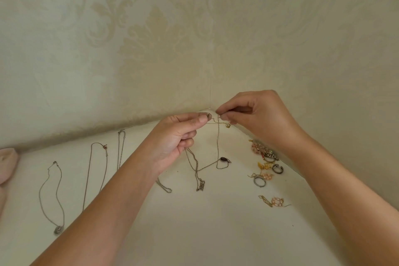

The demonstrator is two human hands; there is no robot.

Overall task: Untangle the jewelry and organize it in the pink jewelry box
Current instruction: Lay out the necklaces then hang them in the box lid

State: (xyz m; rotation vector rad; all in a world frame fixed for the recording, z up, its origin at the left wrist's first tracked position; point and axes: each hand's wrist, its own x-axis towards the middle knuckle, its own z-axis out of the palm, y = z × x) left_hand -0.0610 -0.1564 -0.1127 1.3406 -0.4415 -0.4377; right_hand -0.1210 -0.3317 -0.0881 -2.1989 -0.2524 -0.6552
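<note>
We see the left hand [174, 136] pinching one end of a tangle of thin silver and gold chains [218, 142] between thumb and forefinger, its lower fingers curled round more strands. The right hand [259, 119] pinches the same tangle just beside it. The two hands are a small gap apart and raised above the white tabletop [194, 233].

Loops of the tangle hang down to the tabletop, carrying a dark oval pendant [223, 159] and a small ladder-shaped pendant [200, 185]. A tiny gold charm [228, 125] hangs near the right thumb.

To the left we find three necklaces laid out apart: a silver necklace with a swirl pendant [57, 230], a long chain with a reddish charm [105, 147] and a doubled thin chain [121, 149]. To the right lies a cluster of rings and pink and gold earrings [266, 166].

The pink jewelry box [7, 162] sits at the far left edge, only partly in view, below the cream patterned wallpaper [151, 39].
</note>
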